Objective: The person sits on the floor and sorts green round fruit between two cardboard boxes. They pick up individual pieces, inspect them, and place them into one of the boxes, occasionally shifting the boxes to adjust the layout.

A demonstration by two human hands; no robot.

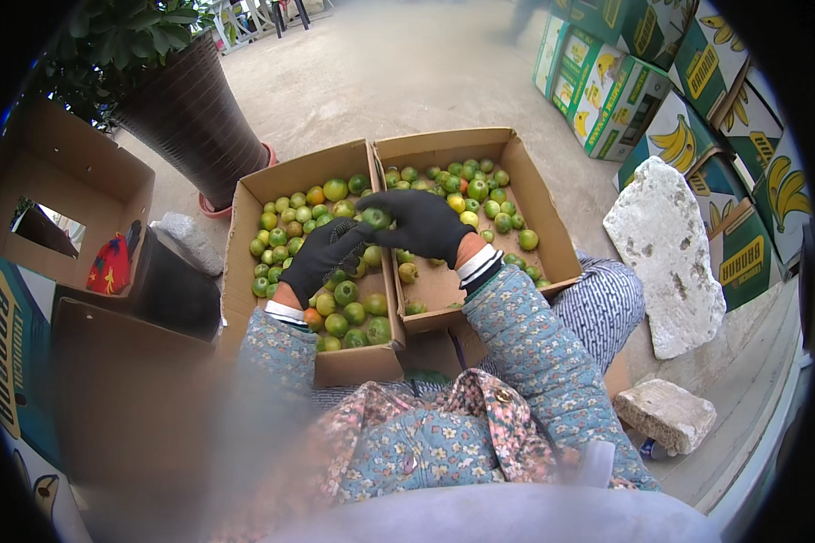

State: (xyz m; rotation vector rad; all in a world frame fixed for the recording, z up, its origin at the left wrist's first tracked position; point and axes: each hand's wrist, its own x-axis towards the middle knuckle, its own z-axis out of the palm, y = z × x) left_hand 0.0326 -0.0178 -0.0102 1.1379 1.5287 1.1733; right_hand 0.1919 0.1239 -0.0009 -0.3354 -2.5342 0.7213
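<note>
Two open cardboard boxes stand side by side before me. Green, yellow and some orange-red round fruits, apparently tomatoes, lie in the left box [250, 178] and the right box [441, 136]. My right hand [421, 220], in a black glove, reaches over the wall between the boxes, its fingers around a green tomato [376, 218]. Next to it, above the left box, my left hand [326, 258] in a matching glove has its fingers bent near the same tomato; whether it holds anything is hidden.
Banana cartons [611, 88] are stacked at the right, near a white stone slab [669, 261] and a smaller stone block [665, 414]. At the left stand a potted plant [190, 115], a black container [180, 285] and an open carton [109, 156].
</note>
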